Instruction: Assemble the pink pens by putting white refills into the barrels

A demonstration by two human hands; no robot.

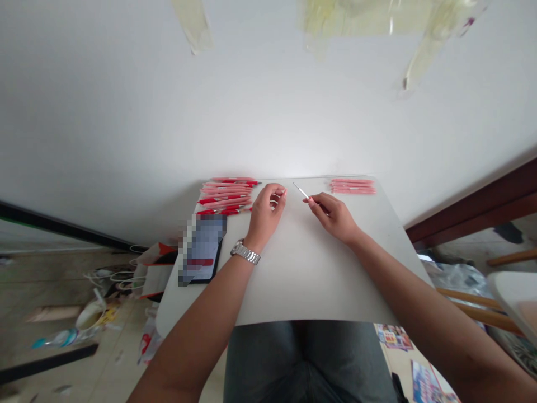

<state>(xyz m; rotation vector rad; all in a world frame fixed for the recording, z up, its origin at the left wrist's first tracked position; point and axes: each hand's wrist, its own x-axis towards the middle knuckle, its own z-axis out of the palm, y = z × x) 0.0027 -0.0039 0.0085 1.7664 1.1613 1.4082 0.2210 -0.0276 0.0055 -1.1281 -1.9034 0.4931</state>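
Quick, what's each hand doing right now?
Left hand: fingers curled, thumb near fingertips; can't tell if it holds anything small.
Right hand: closed, pinching the white stick.

Soft light brightens the white wall (pixel 268 117) — strongest just above the tabletop (pixel 302 274). Coarse pixelation masks the smartphone (pixel 205 246); wide-angle stretching distorts edges.

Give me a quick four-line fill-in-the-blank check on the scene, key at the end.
1. The right hand pinches a thin stick, mostly ____ in colour.
2. A metal watch circles the person's ____ wrist.
3. The pink rods lie near the far ____ corner of the table.
4. Nearer the person than the red and pink pens lies a dark-edged ____.

Missing words: white; left; right; phone.
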